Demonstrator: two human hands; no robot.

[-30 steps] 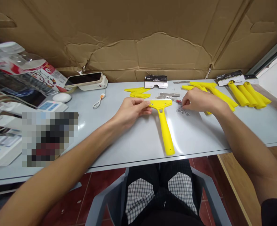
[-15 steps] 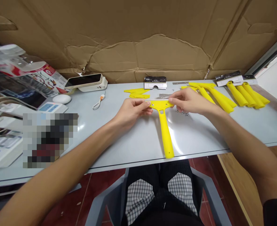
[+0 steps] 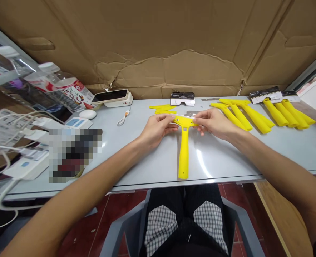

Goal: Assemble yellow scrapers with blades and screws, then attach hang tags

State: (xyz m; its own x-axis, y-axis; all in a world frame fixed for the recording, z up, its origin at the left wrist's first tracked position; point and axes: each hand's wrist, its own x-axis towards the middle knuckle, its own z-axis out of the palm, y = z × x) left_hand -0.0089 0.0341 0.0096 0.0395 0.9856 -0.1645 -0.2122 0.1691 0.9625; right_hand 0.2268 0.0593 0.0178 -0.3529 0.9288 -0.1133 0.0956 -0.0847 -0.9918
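A yellow scraper (image 3: 183, 153) is held between both hands above the front of the table, its handle pointing toward me and a thin pale edge along the far side of its head. At the head's left end, my left hand (image 3: 156, 130) pinches it between thumb and fingers. My right hand (image 3: 215, 123) grips the right end the same way, fingertips partly hidden. Just beyond the head lie thin metal blades (image 3: 191, 113) and flat yellow pieces (image 3: 162, 107). Several more yellow scraper handles (image 3: 235, 114) rest to the right of my right hand.
A black-and-white card sleeve (image 3: 182, 99) stands at the back. More yellow handles (image 3: 286, 112) lie under similar cards (image 3: 266, 95) at far right. On the left are a phone (image 3: 111, 95), a white mouse (image 3: 87, 114), a short cable (image 3: 123, 118), bottles (image 3: 69, 91) and power strips (image 3: 29, 164).
The scraper's handle has swung left, from slanting right to nearly straight toward me. Both hands keep their hold at the ends of its head. My view has turned slightly left.
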